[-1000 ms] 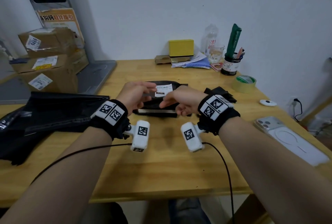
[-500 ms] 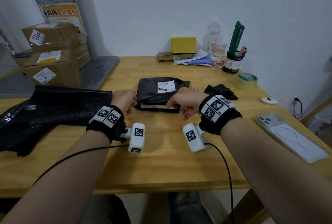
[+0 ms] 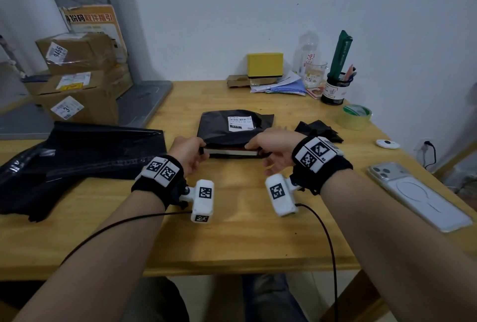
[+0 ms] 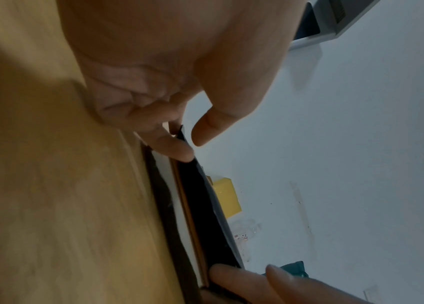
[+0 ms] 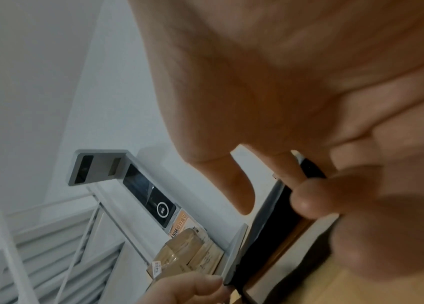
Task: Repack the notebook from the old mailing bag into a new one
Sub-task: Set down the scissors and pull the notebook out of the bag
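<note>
The old black mailing bag [image 3: 224,129] with a white label lies mid-table, its open mouth toward me. The notebook [image 3: 232,151] sits inside, and its pale page edge shows in the mouth. My left hand [image 3: 200,150] pinches the bag's upper lip at the left corner. In the left wrist view a fingertip [image 4: 177,150] lies under the film and the thumb just above it. At the right corner my right hand [image 3: 254,147] pinches the same lip, the black film [image 5: 281,197] running between thumb and index finger. A pile of new black bags [image 3: 85,148] lies to the left.
A phone [image 3: 418,195] lies face down at the right edge, with a white puck [image 3: 387,143], a tape roll [image 3: 357,116] and black scraps [image 3: 318,129] beyond it. A yellow box [image 3: 264,64], papers and a pen pot [image 3: 335,89] line the wall. Cardboard boxes [image 3: 77,76] stand far left.
Both hands came down from over the labelled top of the bag to its near mouth and took hold of the upper lip at the two corners. The notebook's page edge now shows.
</note>
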Tool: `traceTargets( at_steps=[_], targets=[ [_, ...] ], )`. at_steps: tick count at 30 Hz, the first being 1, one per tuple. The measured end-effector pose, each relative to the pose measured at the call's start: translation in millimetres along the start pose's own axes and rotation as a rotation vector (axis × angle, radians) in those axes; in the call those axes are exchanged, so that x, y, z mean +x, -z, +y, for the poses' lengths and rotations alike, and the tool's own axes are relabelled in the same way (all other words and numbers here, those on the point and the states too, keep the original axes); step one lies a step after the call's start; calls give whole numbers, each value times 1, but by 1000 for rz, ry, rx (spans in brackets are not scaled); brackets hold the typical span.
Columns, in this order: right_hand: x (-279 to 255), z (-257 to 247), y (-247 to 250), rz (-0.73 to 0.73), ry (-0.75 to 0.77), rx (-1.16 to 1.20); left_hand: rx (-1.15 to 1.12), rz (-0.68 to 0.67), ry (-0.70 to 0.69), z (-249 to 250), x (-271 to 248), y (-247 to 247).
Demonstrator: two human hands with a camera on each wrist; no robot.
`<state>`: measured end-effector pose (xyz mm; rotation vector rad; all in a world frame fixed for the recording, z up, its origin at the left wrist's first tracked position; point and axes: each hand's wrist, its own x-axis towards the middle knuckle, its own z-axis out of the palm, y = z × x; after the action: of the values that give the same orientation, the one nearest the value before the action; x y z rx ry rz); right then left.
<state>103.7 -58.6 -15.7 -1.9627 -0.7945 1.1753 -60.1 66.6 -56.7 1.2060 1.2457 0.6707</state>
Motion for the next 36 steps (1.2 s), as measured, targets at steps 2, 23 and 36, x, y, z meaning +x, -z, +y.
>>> traceTargets(
  at_steps=[2,23,36],
  targets=[
    [3,2,1,4,0,78,3,-10,14,0,3,-1],
    [101,9,11,-17,-10,1043,-195,-72,95,-1,89,-1],
    [133,6,-4,-36,71,904,-116,-73,-27,5,112,-10]
  ],
)
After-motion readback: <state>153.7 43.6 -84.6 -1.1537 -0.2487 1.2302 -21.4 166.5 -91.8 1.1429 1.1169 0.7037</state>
